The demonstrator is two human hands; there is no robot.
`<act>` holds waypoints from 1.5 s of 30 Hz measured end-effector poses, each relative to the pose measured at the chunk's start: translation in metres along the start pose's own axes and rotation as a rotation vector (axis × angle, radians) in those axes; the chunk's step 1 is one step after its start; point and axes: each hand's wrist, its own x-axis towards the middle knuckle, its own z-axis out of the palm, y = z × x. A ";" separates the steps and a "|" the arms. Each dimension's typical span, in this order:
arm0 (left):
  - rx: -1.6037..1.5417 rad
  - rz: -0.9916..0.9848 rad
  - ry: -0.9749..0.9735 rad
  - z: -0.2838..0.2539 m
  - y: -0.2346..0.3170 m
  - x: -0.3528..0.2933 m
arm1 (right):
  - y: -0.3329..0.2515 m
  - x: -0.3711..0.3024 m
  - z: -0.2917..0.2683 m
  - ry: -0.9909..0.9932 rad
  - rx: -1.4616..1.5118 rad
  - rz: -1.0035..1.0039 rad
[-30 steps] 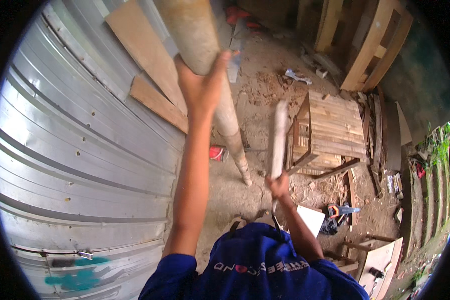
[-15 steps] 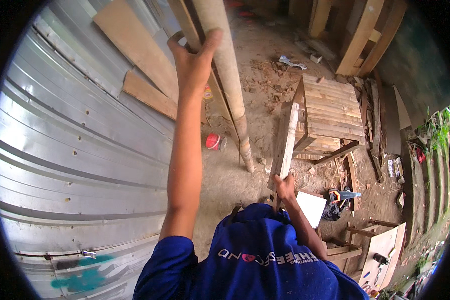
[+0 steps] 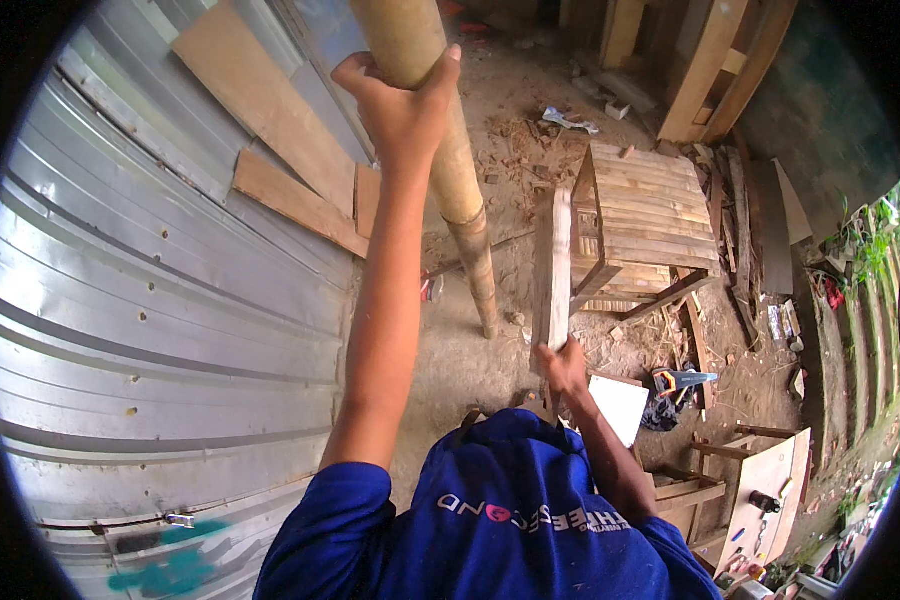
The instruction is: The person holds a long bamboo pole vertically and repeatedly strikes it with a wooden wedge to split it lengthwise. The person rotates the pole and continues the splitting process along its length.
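Observation:
My left hand (image 3: 407, 115), raised at arm's length, grips a thick bamboo pole (image 3: 458, 175), the thumb along its right side and the fingers at its left. The pole slants down to the dirt floor, its top beyond the picture. My right hand (image 3: 568, 370) is closed around the lower end of a squared wooden beam (image 3: 558, 265), which stands up from it, pale on one face and brown on the other. Just right of the beam is a slatted wooden stand (image 3: 655, 205). The undersides of both hands' grips are hidden.
Corrugated metal sheeting (image 3: 160, 300) runs along the left, with boards (image 3: 260, 105) leaning on it. At right are a white panel (image 3: 615, 410), a handsaw (image 3: 685, 380) and a low wooden table (image 3: 760, 500). A red tin (image 3: 432, 288) shows partly behind the pole.
The pole has turned and shifted; the plank seen beside it in my left grip no longer shows. The red tin is now mostly covered. The beam in my right hand stands slightly more upright.

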 end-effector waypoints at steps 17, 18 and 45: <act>-0.092 -0.059 0.008 -0.017 -0.004 -0.010 | 0.029 0.042 0.020 -0.020 -0.406 -0.121; -0.134 0.010 -0.025 -0.016 -0.005 -0.011 | 0.001 0.057 0.004 0.066 -0.309 -0.284; -0.328 0.012 -0.189 -0.014 0.008 -0.028 | 0.164 0.052 0.030 0.011 -0.268 0.190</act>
